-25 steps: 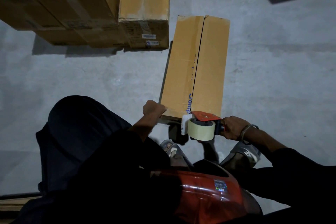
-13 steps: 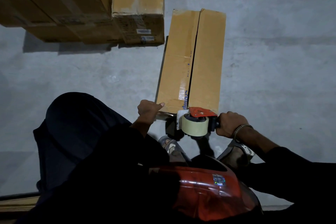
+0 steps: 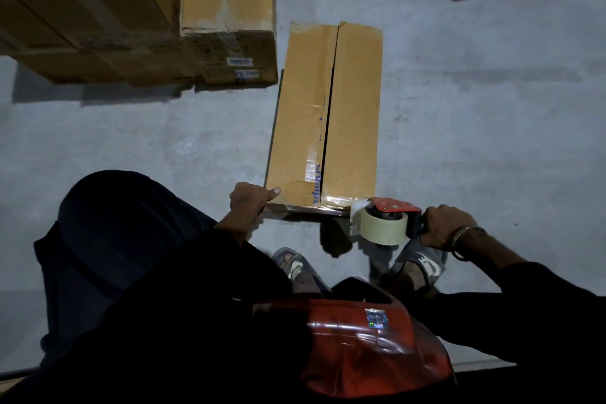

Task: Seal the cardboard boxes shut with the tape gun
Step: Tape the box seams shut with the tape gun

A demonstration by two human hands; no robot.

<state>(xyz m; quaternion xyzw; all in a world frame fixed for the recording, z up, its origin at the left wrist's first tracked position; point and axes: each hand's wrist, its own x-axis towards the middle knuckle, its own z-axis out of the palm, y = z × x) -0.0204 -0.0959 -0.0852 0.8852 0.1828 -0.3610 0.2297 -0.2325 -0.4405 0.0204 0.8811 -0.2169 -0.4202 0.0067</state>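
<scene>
Left-side first: left hand (image 3: 251,198) curled, thumb pressing near-left corner of stiff, likely light cardboard box (image 3: 324,115) on floor; centre seam untaped. Right hand (image 3: 441,226) grips tape gun (image 3: 385,220) handle at near-right corner.

You have one long box (image 3: 328,115) lying flat on the floor just ahead of your fingers, and at least three more boxes (image 3: 226,10) stacked farther off, up and to the left of your left hand (image 3: 251,198). You have one tape gun (image 3: 385,218), carrying one roll of tape (image 3: 382,231), in your right hand (image 3: 441,226). Two sandals (image 3: 419,264) show below your fingers.
</scene>
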